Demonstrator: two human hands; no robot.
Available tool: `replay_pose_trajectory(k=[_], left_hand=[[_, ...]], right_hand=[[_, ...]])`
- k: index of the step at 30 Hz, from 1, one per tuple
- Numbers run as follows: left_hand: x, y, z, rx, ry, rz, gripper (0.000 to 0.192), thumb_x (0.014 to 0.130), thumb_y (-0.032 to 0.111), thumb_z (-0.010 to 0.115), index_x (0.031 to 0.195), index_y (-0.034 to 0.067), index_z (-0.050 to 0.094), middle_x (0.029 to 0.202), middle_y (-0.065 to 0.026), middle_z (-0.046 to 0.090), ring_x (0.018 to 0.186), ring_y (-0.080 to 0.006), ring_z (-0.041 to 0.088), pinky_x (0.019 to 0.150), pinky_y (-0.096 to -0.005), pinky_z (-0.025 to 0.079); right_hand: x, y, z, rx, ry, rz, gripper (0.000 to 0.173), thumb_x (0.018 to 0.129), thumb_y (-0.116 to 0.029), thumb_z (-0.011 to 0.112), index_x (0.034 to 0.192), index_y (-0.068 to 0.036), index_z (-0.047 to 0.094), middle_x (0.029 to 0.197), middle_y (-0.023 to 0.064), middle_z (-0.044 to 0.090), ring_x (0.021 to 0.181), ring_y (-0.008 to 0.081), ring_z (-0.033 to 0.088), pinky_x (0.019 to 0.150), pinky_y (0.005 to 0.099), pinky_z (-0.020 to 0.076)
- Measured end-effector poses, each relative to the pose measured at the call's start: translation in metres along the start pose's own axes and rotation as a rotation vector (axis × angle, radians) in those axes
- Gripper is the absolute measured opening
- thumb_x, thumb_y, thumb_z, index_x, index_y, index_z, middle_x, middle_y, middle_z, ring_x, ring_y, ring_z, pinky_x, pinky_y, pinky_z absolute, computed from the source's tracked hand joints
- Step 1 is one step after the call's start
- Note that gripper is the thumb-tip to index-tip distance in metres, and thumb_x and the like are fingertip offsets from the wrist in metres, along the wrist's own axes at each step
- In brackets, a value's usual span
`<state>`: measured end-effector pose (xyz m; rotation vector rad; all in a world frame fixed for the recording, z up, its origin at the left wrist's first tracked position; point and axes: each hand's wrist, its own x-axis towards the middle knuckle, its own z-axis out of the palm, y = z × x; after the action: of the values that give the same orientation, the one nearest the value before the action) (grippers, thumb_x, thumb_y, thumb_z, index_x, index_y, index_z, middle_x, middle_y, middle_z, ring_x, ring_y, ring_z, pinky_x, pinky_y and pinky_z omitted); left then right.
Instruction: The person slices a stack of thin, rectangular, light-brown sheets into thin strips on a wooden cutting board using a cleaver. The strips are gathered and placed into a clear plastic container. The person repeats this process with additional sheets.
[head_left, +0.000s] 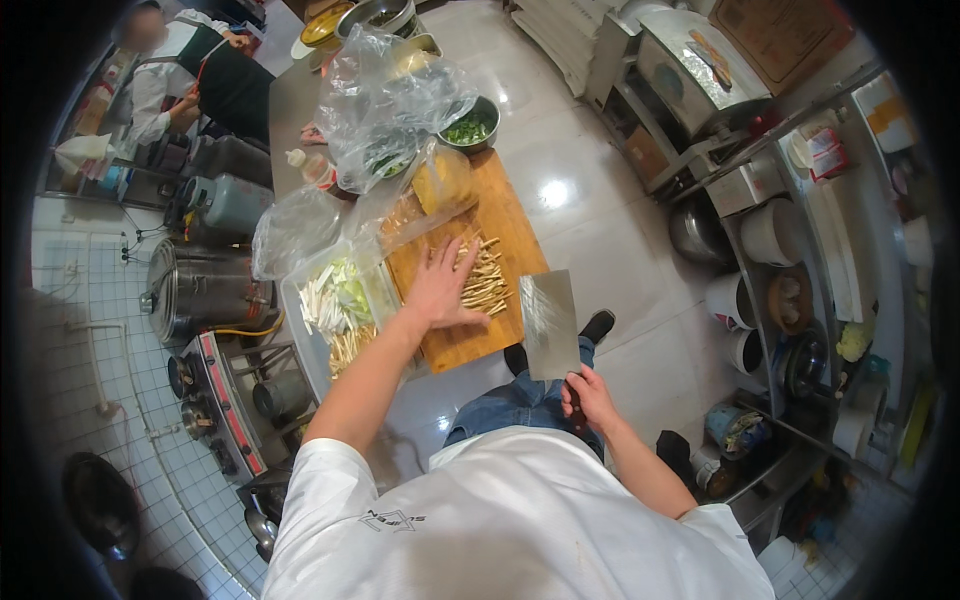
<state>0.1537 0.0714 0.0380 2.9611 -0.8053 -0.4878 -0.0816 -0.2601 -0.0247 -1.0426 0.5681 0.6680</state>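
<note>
On the wooden cutting board (517, 217) lies a bundle of thin, pale brown vegetable stalks (489, 281). My left hand (448, 289) rests over the left part of the bundle, fingers spread, partly hiding it. My right hand (589, 397) grips the dark handle of a cleaver (551, 322), its broad blade held beside the board's near right corner, apart from the stalks. Left of the board stands a clear plastic tub (319, 375) with cut white and green vegetables (334, 296) and more cut brown stalks (351, 349). A yellow food in a clear bag (442, 180) sits on the board's far end.
Beyond the board are a metal bowl of chopped greens (471, 129), clear plastic bags (375, 105) and a squeeze bottle (311, 169). A large steel pot (206, 289) and gas stove (225, 405) stand left, shelves (757, 330) right. A co-worker (180, 71) is at the far left.
</note>
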Motion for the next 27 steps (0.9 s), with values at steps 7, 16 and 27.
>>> replay_pose_trajectory(k=[7, 16, 27], left_hand=[[-0.022, 0.018, 0.017, -0.013, 0.179, -0.030, 0.117, 0.088, 0.060, 0.087, 0.178, 0.012, 0.032, 0.159, -0.0239, 0.050, 0.150, -0.0425, 0.047, 0.129, -0.0646, 0.034], [-0.026, 0.048, 0.061, -0.307, 0.451, -0.403, 0.099, 0.095, 0.045, 0.083, 0.175, 0.009, 0.037, 0.153, -0.0249, 0.052, 0.139, -0.0448, 0.050, 0.117, -0.0582, 0.043], [-0.079, 0.053, -0.013, -0.414, 0.776, -0.578, 0.098, 0.098, 0.042, 0.080, 0.176, 0.010, 0.032, 0.150, -0.0242, 0.050, 0.136, -0.0445, 0.052, 0.116, -0.0573, 0.045]], right_hand=[[0.042, -0.011, 0.047, -0.031, -0.039, -0.018, 0.013, 0.118, -0.021, 0.057, 0.116, -0.009, 0.058, 0.079, 0.0057, 0.062, 0.059, 0.0183, 0.061, 0.056, 0.0349, 0.0533], [0.068, -0.037, 0.089, -0.176, -0.167, -0.009, 0.011, 0.117, -0.021, 0.057, 0.111, -0.012, 0.055, 0.075, 0.0038, 0.057, 0.053, 0.0156, 0.054, 0.048, 0.0340, 0.0475], [0.016, -0.131, 0.149, -0.542, -0.282, -0.055, 0.008, 0.117, -0.013, 0.055, 0.115, -0.006, 0.059, 0.073, 0.0039, 0.056, 0.051, 0.0149, 0.053, 0.047, 0.0322, 0.0453]])
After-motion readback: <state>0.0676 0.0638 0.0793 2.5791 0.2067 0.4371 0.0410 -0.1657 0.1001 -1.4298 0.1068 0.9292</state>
